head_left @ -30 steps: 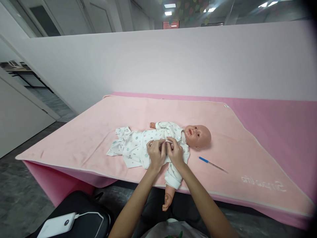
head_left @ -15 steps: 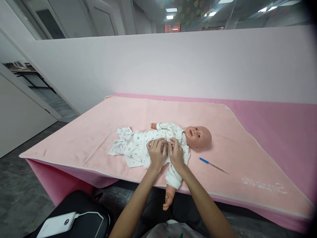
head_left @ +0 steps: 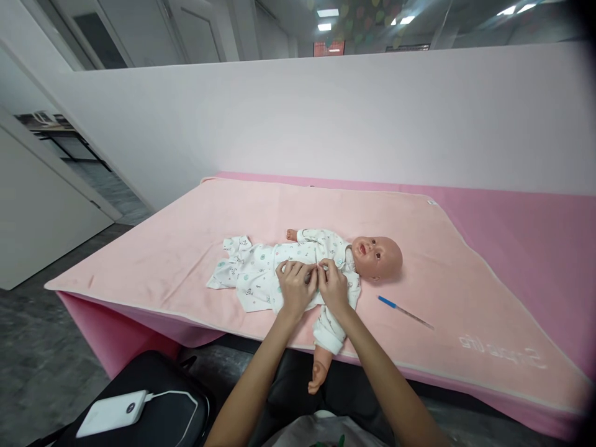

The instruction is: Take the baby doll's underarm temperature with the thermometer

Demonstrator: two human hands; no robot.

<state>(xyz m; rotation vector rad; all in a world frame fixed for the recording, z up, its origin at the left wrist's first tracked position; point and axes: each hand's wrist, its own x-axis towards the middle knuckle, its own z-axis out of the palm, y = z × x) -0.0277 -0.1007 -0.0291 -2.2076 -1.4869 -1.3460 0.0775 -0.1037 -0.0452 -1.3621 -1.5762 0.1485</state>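
One doll (head_left: 372,256) lies on the table (head_left: 535,248), wearing one white printed romper (head_left: 261,273), with one pink blanket (head_left: 233,217) spread under it. Two hands, the left hand (head_left: 294,289) and right hand (head_left: 333,287), rest on the doll's chest. One blue-capped pen (head_left: 404,311) lies just beside the doll's head, and one white power bank (head_left: 112,413) sits below the table's edge.

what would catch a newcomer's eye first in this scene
A bald plastic baby doll in a white printed romper lies on its back mid-way along the pale pink blanket. The left hand and right hand pinch the romper's front at the chest. A thin blue-tipped thermometer lies right of the doll.
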